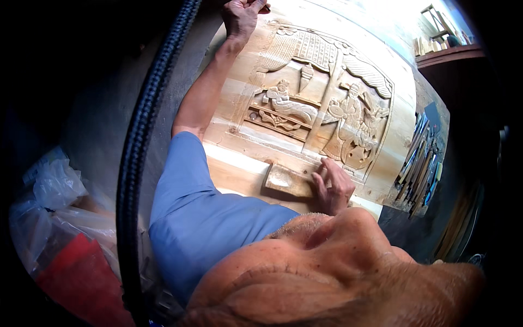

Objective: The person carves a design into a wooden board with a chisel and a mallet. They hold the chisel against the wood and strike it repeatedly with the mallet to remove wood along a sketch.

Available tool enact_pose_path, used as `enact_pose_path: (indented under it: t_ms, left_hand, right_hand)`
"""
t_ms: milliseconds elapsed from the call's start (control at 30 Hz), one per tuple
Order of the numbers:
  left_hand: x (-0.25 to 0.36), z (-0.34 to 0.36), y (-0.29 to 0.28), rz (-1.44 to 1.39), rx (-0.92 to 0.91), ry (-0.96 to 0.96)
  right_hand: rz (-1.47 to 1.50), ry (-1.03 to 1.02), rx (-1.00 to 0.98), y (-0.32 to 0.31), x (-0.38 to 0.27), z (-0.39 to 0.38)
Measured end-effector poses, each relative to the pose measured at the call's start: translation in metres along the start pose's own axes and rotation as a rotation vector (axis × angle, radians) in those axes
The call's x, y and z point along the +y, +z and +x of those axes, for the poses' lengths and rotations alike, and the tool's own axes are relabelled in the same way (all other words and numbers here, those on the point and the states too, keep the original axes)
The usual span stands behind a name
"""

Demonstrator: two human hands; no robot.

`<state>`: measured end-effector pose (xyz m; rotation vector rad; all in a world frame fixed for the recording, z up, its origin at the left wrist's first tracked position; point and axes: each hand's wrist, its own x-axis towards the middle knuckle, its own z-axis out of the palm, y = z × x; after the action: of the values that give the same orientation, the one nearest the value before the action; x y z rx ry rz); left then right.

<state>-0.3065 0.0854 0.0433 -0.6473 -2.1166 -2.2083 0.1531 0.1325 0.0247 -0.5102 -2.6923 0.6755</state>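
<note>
A pale wooden relief panel (305, 139) is carved with figures, draped curtains and a post. My left hand (239, 20) reaches to the panel's far left corner. Its fingers are closed, with a small dark thing by the fingertips that I cannot make out. Low on the panel's near edge rests my right hand (334, 188), fingers loosely bent and apart, nothing visible between them. Just left of it, close to the thumb, lies a worn wooden block (290, 181).
Several long thin carving tools (419, 169) lie in a row right of the panel. A dark red shelf (449, 55) holding wood pieces stands at the far right. Clear plastic bags (57, 188) and a red sheet (84, 280) are at the left. A black braided cable (143, 141) crosses the view.
</note>
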Motion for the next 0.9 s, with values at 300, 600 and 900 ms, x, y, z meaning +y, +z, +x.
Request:
enact_pose_path:
  t_ms: [300, 600, 900]
  left_hand:
    - [-0.021, -0.003, -0.003, 0.048, -0.096, -0.021]
    - [-0.039, -0.001, 0.000, -0.039, -0.185, 0.044]
    - [-0.044, -0.004, 0.000, 0.113, -0.164, 0.152]
  right_hand:
    - [-0.084, -0.144, -0.275, -0.012, -0.032, -0.008]
    - [0.324, 0.256, -0.316, -0.017, -0.012, 0.011]
    - [1.232, 0.228, -0.297, -0.035, -0.001, 0.098]
